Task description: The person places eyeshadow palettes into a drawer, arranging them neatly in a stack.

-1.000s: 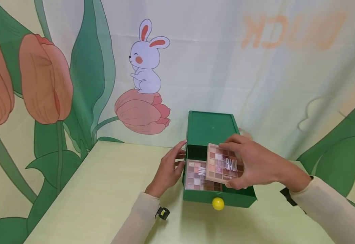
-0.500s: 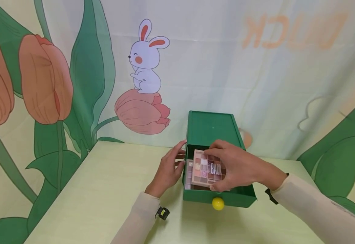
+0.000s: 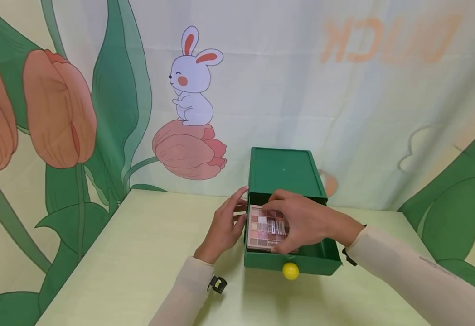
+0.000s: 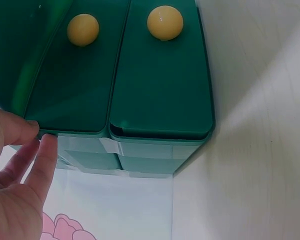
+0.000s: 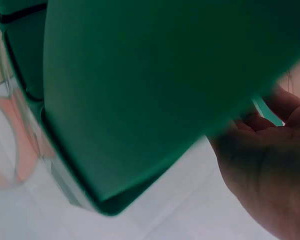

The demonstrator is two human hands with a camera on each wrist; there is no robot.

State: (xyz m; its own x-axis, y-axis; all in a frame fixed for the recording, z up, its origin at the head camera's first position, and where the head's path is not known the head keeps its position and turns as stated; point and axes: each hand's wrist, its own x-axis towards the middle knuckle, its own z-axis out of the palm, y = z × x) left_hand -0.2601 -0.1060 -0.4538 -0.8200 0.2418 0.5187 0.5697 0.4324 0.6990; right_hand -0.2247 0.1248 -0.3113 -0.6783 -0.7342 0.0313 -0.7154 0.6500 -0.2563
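Note:
My right hand (image 3: pixel 302 222) grips an eyeshadow palette (image 3: pixel 258 231) by its right side, thumb at the near edge and fingers at the far edge. The palette lies flat within the left part of a pulled-out green drawer (image 3: pixel 312 266). Beneath it, the other palette is hidden. In the right wrist view the drawer's side (image 5: pixel 155 100) covers most of that hand's fingers. With extended fingers, my left hand (image 3: pixel 223 231) touches the left side of the green drawer cabinet (image 3: pixel 284 170); its fingertips meet the cabinet's front edge in the left wrist view.
A yellow knob (image 3: pixel 291 271) sticks out from the drawer front. Lower down, the cabinet has two closed drawers with yellow knobs (image 4: pixel 165 23). It stands on a pale table (image 3: pixel 152 253), before a printed curtain (image 3: pixel 270 90).
My right hand has carried the palette left and down into the drawer, over the other palette, which it now covers. The left hand stays at the cabinet's side.

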